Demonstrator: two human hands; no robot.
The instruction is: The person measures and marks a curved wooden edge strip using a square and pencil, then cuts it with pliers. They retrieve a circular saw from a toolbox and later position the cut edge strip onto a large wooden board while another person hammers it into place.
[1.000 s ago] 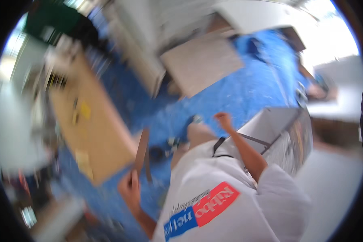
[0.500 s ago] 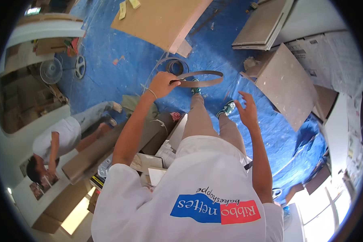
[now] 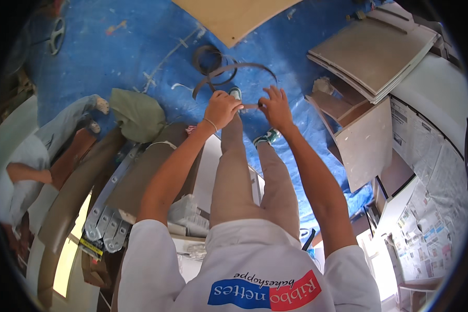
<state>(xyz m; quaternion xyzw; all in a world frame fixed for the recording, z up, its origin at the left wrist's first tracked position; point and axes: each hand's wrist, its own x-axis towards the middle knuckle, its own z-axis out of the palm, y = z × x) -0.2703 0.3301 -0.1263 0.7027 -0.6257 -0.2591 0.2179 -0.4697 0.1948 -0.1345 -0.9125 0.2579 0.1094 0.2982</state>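
My left hand (image 3: pixel 221 109) is closed on a narrow, dark brown curved strip (image 3: pixel 249 66) that loops up in front of it. A short length runs across to my right hand (image 3: pixel 275 109), which pinches it between thumb and finger, other fingers raised. Beyond the strip, a dark coil (image 3: pixel 208 49) lies on the blue tarp (image 3: pixel 88 57), near my shoes.
A tan board (image 3: pixel 234 18) lies ahead. Stacked panels (image 3: pixel 372 52) and a leaning board (image 3: pixel 364 145) are at right. Long brown rolls (image 3: pixel 143 171) and an olive cloth (image 3: pixel 135 112) are at left, beside a co-worker in grey trousers (image 3: pixel 70 119).
My right hand has risen and moved left onto the strip; both hands are closer together. The view has swung, so the panels and co-worker appear in different places.
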